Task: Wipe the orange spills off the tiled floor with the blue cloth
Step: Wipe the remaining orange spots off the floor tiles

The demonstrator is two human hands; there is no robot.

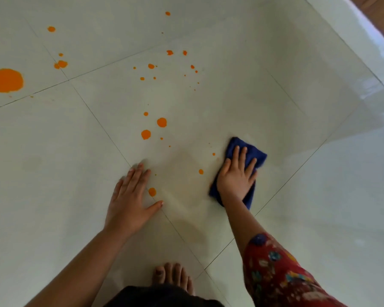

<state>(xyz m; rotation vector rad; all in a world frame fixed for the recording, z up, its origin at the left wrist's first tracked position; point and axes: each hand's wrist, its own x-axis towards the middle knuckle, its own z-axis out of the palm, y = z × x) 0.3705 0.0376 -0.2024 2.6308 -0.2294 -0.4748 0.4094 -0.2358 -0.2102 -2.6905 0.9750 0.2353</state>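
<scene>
Both my hands lie flat on the floor (pixel 319 196), the right hand (pixel 236 176) pressing the cloth (pixel 252 151) with straight fingers, the left hand (pixel 130 202) bare beside near spills (pixel 152 192).

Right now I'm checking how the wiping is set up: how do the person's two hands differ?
The right hand presses flat on the blue cloth, while the left hand rests straight on the bare tiled floor. The right hand's fingers are spread over the cloth; the left hand's fingers lie close together with the thumb out. A patterned red sleeve shows on the right arm, none on the left. Both are flat, palm down, near orange spills.
</scene>
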